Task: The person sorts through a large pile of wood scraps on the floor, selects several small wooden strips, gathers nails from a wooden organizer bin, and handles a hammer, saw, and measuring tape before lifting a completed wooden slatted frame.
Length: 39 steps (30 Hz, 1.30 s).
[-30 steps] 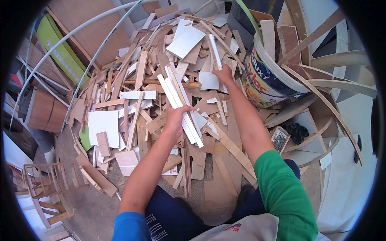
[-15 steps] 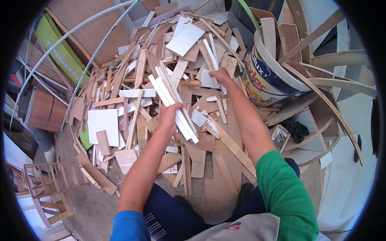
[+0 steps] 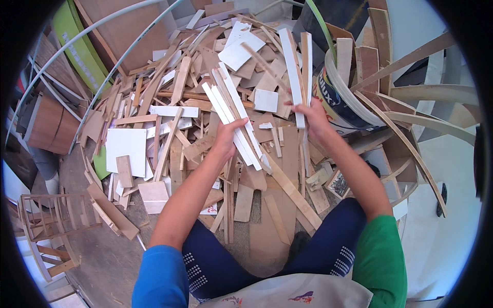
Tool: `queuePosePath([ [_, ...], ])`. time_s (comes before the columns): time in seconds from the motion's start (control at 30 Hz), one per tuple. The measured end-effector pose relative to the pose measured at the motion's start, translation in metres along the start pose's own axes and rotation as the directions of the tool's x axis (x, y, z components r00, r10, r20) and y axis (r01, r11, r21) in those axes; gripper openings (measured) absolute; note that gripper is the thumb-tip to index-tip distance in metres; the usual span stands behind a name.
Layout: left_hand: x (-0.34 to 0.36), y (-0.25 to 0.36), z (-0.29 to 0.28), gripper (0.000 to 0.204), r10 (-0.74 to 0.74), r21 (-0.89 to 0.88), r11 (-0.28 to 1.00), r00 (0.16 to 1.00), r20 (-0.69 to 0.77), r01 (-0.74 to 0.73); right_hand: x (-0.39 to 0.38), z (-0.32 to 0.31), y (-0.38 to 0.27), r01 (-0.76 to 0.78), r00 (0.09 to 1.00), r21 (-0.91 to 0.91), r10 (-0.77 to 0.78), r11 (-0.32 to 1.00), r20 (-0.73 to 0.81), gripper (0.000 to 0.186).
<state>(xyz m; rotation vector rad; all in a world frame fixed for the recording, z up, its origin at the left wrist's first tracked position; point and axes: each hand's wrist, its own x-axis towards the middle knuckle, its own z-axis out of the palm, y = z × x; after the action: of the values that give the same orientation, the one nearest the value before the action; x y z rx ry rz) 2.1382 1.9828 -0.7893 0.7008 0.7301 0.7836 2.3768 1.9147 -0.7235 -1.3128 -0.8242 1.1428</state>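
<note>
My left hand [image 3: 231,136] is closed round a bundle of narrow white and bare-wood strips [image 3: 222,109], slanting above the scrap pile. To its right, my right hand [image 3: 315,119] grips a few more long strips [image 3: 290,59], white-faced with wood edges, standing nearly upright beside a large paint bucket [image 3: 334,105]. The two bundles are apart, their upper ends pointing away from me. Beneath both lies a heap of wood offcuts [image 3: 244,204], with a white square board [image 3: 126,152] at its left and a smaller white square [image 3: 266,100] between the bundles.
Curved wooden strips [image 3: 429,95] jut from behind the bucket to the right. A slatted wooden frame [image 3: 59,237] stands at the lower left. Pale bent tubes [image 3: 77,49] arch across the upper left, before a lime-green panel [image 3: 79,56]. A box of small metal pieces [image 3: 338,184] sits near my right forearm.
My right hand has moved right and toward me, raising its strips from the pile beside the bucket. My left hand has shifted slightly right with its bundle. The view has moved too.
</note>
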Motion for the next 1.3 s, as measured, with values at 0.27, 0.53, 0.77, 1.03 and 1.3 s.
queuePosePath([
  [0.27,-0.009,-0.021,0.043,0.036,0.086,-0.162,0.984,0.995,0.045,-0.077,-0.099,0.046,0.011,-0.058,0.998,0.059,0.058,0.997,0.002,0.039],
  [0.53,-0.012,-0.029,0.044,0.056,0.000,-0.255,0.967,1.000,0.013,0.003,-0.102,0.054,0.008,-0.116,0.991,0.072,0.120,0.991,-0.053,0.034],
  [0.77,-0.014,-0.028,0.042,0.068,0.076,-0.273,0.961,0.990,0.117,-0.042,-0.107,0.050,0.019,-0.088,0.993,-0.083,0.081,0.993,-0.087,0.032],
  [1.03,-0.016,-0.026,0.051,0.048,0.075,-0.098,0.992,0.997,-0.012,-0.075,-0.102,0.039,0.029,0.033,0.998,-0.370,-0.013,0.929,0.057,0.039],
  [1.3,-0.019,-0.021,0.052,0.049,0.000,-0.083,0.997,0.994,0.108,0.009,-0.075,0.029,0.036,0.060,0.989,-0.220,-0.027,0.974,0.148,0.063],
])
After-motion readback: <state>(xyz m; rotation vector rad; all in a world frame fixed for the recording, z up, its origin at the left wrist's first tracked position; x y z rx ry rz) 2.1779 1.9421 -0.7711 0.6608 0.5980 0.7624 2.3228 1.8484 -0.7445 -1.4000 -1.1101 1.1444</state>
